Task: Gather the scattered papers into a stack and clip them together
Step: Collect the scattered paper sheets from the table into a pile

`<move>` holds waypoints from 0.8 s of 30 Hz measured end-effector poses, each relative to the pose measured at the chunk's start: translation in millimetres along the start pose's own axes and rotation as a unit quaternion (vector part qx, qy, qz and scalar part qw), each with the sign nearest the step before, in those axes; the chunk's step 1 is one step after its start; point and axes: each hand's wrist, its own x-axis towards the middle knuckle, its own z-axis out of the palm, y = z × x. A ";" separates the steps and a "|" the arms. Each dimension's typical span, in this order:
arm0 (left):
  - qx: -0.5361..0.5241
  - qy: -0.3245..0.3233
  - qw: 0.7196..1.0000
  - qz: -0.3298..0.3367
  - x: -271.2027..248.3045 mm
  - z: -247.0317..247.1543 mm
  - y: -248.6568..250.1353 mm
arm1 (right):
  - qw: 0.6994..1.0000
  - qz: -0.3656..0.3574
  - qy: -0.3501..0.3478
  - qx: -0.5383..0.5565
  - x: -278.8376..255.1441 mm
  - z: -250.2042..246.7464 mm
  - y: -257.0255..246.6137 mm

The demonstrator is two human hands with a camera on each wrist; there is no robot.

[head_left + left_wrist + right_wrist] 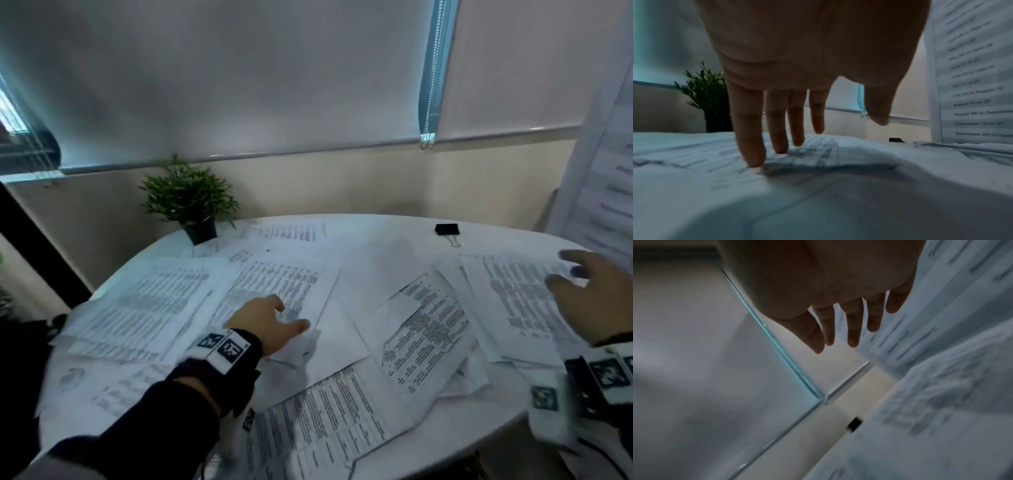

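1. Head view: papers (284,291) lie scattered over the table (387,226) across the lower half of the frame, none stacked yet; the clip (446,229) sits apart at upper centre-right, just beyond the sheets
2. The left hand (270,320) is left of centre, fingers straight, tips (754,155) touching a sheet, gripping nothing
3. The right hand (579,294) hovers at the right edge with fingers spread and relaxed, empty
4. My judgement: press flat and sweep both hands inward so sheets slide over each other rather than buckle
5. Start with the sheets overhanging the near rim, which could slip off
6. Leave the clip alone until the edges are squared, and keep clear of the plant (189,195) at upper left
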 end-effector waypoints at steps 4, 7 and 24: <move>0.088 -0.031 0.995 -0.018 6.6 16.0 14.0 | 0.985 -0.084 -0.128 0.074 -84.3 26.9 -63.2; 0.122 -0.001 0.993 -0.002 4.1 16.3 21.3 | 0.960 -0.129 -0.218 0.118 -112.1 49.5 -78.4; -0.086 0.085 0.985 0.122 -33.2 -27.5 -7.5 | 0.965 -0.083 -0.157 0.192 -113.8 106.0 -62.5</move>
